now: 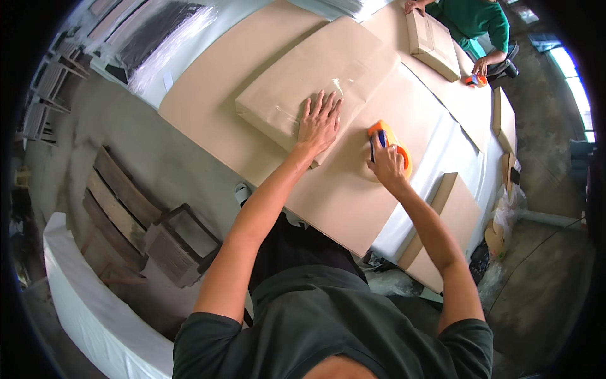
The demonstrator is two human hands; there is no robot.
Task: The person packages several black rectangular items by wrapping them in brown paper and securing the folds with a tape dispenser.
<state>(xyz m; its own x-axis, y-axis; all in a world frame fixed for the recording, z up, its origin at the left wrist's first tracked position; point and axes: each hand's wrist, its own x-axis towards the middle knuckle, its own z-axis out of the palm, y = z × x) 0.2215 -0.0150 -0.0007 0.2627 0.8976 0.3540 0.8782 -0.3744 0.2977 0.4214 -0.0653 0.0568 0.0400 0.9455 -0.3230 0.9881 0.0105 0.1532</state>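
Head view: rests the left hand (320,127) spread on top of the brown parcel (303,77), with nothing grasped, probably to stop it from sliding. Grips with the right hand (387,164) an orange tape dispenser (390,134), just beside the parcel, perhaps for easy reach; cannot tell if touching the cardboard sheet (353,205) below. Has the parcel lying flat on this sheet, maybe for protection against the tabletop (435,155). Across, notice a co-worker (472,18) with one hand on another parcel (435,45), seemingly for steadiness.
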